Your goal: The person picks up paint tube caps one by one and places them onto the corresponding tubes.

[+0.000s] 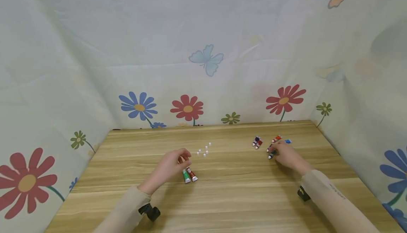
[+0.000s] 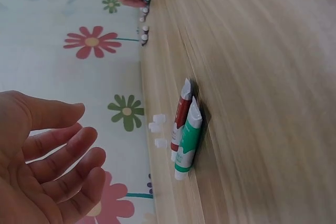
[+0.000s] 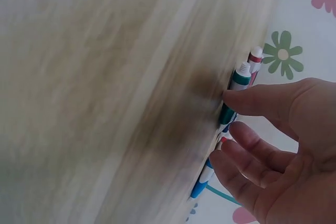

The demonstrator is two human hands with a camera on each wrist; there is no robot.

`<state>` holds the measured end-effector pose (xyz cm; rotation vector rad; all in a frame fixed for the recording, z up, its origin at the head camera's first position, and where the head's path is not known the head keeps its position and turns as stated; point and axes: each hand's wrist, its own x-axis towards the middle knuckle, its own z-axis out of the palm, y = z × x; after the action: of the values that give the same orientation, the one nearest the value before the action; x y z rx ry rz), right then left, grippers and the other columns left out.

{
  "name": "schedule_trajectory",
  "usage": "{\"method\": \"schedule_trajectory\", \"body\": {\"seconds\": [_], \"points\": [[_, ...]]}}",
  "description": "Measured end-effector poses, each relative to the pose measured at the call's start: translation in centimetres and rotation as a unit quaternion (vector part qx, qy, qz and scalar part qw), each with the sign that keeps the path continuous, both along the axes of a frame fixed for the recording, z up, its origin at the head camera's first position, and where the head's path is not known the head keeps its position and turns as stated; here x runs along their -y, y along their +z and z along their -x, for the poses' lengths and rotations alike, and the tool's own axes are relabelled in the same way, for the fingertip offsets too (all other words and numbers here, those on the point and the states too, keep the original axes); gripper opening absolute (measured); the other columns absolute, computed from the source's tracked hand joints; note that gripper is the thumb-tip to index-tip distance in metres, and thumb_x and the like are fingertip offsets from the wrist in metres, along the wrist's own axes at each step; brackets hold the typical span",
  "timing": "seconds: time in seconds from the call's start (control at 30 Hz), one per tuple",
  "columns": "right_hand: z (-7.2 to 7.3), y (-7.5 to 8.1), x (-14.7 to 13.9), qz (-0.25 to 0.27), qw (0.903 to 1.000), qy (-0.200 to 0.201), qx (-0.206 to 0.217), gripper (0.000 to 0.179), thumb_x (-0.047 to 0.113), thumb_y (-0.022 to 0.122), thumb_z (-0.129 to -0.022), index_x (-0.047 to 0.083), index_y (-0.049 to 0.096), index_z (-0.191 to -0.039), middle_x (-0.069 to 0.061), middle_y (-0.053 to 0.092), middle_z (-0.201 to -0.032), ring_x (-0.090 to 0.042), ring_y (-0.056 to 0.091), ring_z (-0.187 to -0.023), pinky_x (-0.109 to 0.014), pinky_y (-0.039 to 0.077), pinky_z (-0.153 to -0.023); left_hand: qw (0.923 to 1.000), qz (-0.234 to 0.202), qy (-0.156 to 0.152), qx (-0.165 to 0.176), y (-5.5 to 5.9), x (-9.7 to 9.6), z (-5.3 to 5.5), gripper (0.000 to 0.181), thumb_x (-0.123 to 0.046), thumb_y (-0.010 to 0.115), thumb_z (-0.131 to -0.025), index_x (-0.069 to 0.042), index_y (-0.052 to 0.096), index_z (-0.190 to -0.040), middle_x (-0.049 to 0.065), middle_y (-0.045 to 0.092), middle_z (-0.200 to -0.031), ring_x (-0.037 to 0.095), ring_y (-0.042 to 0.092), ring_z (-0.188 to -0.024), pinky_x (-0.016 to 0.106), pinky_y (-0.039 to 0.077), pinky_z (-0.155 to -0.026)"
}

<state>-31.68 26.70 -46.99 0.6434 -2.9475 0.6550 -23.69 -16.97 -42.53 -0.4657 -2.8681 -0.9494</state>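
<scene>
My left hand (image 1: 173, 164) hovers over the table with its fingers loosely bent and nothing in them. Just below it lie a green paint tube (image 2: 189, 137) and a brown-red paint tube (image 2: 181, 116), side by side. At the right, my right hand (image 1: 287, 155) pinches a dark green paint tube (image 3: 233, 95) between thumb and index finger, its white threaded nozzle bare. A blue paint tube (image 3: 202, 182) lies beside the lower fingers. An orange-red tube (image 1: 277, 138) is just behind this hand, and another dark tube is partly hidden by it.
Several small white caps (image 1: 204, 155) are scattered mid-table. Left of the right hand's group lie a dark blue tube (image 1: 256, 140) and a red tube (image 1: 259, 144). A flower-printed cloth (image 1: 222, 91) hangs along the back and sides of the wooden table (image 1: 229, 197).
</scene>
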Motion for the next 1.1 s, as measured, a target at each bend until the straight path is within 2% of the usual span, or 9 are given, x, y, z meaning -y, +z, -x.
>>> {"method": "schedule_trajectory", "body": {"seconds": [0.27, 0.4, 0.53, 0.67, 0.87, 1.1], "points": [[-0.2, 0.4, -0.6, -0.031, 0.9994, -0.007, 0.009, 0.017, -0.006, 0.073, -0.079, 0.0, 0.073, -0.095, -0.02, 0.061, -0.104, -0.035, 0.06, -0.095, -0.054, 0.051, -0.086, 0.9992, 0.02, -0.024, 0.025, -0.5, -0.4, 2.5, 0.013, -0.013, 0.073, -0.093, -0.01, 0.068, -0.103, -0.005, 0.064, -0.086, 0.012, 0.057, -0.075, 0.028, 0.05, -0.064], [-0.2, 0.5, -0.9, -0.045, 0.9988, -0.01, 0.015, 0.014, -0.004, 0.074, -0.08, 0.0, 0.073, -0.093, -0.018, 0.062, -0.101, -0.034, 0.061, -0.093, -0.052, 0.051, -0.085, 0.9987, 0.026, -0.034, 0.028, -1.4, -0.7, 4.0, 0.014, -0.012, 0.072, -0.093, -0.005, 0.068, -0.104, -0.003, 0.064, -0.085, 0.013, 0.057, -0.074, 0.03, 0.05, -0.066], [0.0, 0.5, -0.8, -0.043, 0.9978, -0.017, 0.047, 0.014, -0.001, 0.074, -0.083, -0.001, 0.073, -0.098, -0.013, 0.068, -0.097, -0.029, 0.064, -0.09, -0.049, 0.053, -0.084, 0.9978, 0.038, -0.045, 0.029, -2.3, -1.2, 5.0, 0.014, -0.011, 0.072, -0.093, -0.002, 0.068, -0.103, -0.001, 0.064, -0.085, 0.013, 0.057, -0.073, 0.032, 0.05, -0.069], [0.1, 0.4, -0.6, -0.034, 0.9968, -0.018, 0.069, 0.014, 0.001, 0.074, -0.085, -0.001, 0.073, -0.099, -0.008, 0.071, -0.092, -0.022, 0.065, -0.086, -0.045, 0.055, -0.08, 0.9969, 0.058, -0.046, 0.028, -2.6, -1.6, 5.6, 0.011, -0.01, 0.072, -0.093, -0.003, 0.069, -0.101, -0.001, 0.064, -0.085, 0.014, 0.056, -0.074, 0.034, 0.05, -0.071], [-0.1, 0.2, -0.7, -0.018, 0.9985, -0.006, 0.052, 0.014, 0.002, 0.077, -0.083, -0.002, 0.071, -0.096, -0.005, 0.068, -0.086, -0.017, 0.06, -0.078, -0.04, 0.054, -0.074, 0.9959, 0.077, -0.034, 0.034, -2.8, -1.8, 6.4, 0.014, -0.012, 0.072, -0.093, -0.003, 0.069, -0.103, -0.001, 0.062, -0.085, 0.016, 0.055, -0.076, 0.036, 0.049, -0.073], [-0.3, -0.1, -0.8, 0.001, 0.9989, -0.006, 0.047, 0.012, 0.004, 0.078, -0.083, 0.0, 0.068, -0.09, -0.001, 0.061, -0.078, -0.014, 0.052, -0.069, -0.033, 0.046, -0.065, 0.995, 0.092, -0.024, 0.03, -3.4, -1.9, 7.4, 0.015, -0.01, 0.073, -0.089, -0.003, 0.068, -0.102, -0.001, 0.059, -0.08, 0.016, 0.054, -0.073, 0.036, 0.048, -0.071]]}}
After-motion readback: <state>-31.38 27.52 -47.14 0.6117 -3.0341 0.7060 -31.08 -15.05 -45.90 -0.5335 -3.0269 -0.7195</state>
